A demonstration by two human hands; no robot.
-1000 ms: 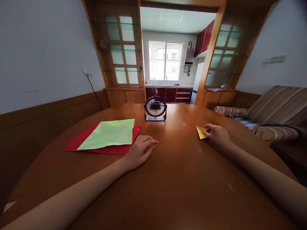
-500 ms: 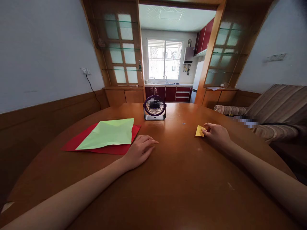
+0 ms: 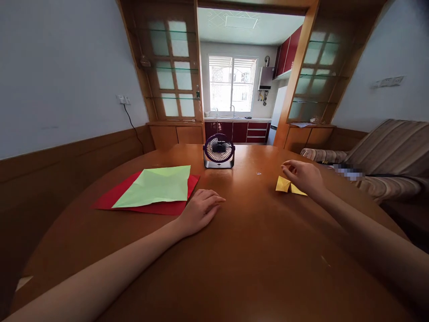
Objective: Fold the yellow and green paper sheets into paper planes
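A brown wooden table [image 3: 241, 250] spreads beneath both hands, a sheet of red paper [image 3: 172, 208] lying just beside the left hand [image 3: 201, 212] with a creased light-green sheet [image 3: 161, 185] on top. A small purple desk fan [image 3: 219, 149] stands beyond the hands, between them. The left hand rests palm-down, fingers loosely together, gripping nothing. The right hand [image 3: 304, 174] hovers with fingers bent, apparently clear of the folded yellow paper [image 3: 283, 184], which sits on the tabletop just below its fingertips. The step looks to be handling that yellow piece; gripping it would call for lowering the fingertips and pinching an edge.
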